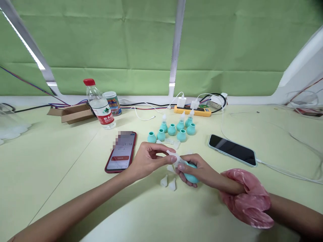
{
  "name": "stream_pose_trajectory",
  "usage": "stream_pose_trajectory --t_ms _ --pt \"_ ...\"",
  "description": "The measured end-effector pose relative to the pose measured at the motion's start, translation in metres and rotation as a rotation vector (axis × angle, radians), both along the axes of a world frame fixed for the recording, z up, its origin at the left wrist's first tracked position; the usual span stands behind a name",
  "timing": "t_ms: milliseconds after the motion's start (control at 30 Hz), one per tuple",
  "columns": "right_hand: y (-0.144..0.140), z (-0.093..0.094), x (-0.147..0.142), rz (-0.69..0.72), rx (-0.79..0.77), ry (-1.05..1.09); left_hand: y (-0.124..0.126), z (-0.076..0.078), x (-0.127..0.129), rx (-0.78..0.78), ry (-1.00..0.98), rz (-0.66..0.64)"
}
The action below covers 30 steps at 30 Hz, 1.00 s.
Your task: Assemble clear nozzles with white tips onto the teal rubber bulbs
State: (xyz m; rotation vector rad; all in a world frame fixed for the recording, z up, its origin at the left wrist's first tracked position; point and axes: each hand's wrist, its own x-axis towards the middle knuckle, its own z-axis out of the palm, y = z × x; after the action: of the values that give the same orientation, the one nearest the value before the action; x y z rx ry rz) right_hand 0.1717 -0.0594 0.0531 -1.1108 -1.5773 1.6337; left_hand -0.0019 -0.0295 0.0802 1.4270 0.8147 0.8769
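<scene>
My right hand (190, 169) is wrapped round a teal rubber bulb (191, 174), whose mouth points up and left. Between the thumb and fingers of my left hand (148, 158) is a translucent white nozzle tip (172, 155), held at the bulb's mouth; whether it is seated there I cannot tell. Two loose nozzle tips (168, 182) lie on the table just below my hands, and more pale pieces (176, 144) lie behind them. Farther back stand several teal bulbs (181, 135) with open mouths, and three bulbs with white nozzles (180, 122) fitted on top.
A phone in a red case (121, 153) lies at the left, and another phone (232, 150) with a charging cable at the right. At the back are a water bottle (102, 107), a can (112, 102), a cardboard box (78, 113) and a yellow power strip (193, 111) with cables.
</scene>
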Motion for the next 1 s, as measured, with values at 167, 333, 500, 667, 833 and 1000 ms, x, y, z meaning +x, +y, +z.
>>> stream_pose_trajectory --t_ms 167,333,500,667,833,1000 --pt "0.002 -0.009 0.004 0.008 0.169 0.157 0.005 0.026 -0.007 0.149 0.044 0.032" --pt "0.011 -0.017 0.012 -0.169 0.468 -0.029 0.041 0.063 -0.031 0.565 0.186 0.366" --pt "0.016 -0.024 0.012 -0.208 0.807 -0.456 0.098 0.043 -0.041 0.829 0.597 0.501" --pt "0.022 -0.033 0.013 -0.144 0.920 -0.762 0.137 0.001 -0.040 0.729 0.765 0.413" --pt "0.030 -0.031 0.021 -0.189 0.874 -1.030 0.138 -0.003 -0.041 0.723 0.804 0.407" --pt "0.035 -0.033 0.024 -0.157 0.853 -1.107 0.096 0.004 -0.036 0.936 0.724 0.555"
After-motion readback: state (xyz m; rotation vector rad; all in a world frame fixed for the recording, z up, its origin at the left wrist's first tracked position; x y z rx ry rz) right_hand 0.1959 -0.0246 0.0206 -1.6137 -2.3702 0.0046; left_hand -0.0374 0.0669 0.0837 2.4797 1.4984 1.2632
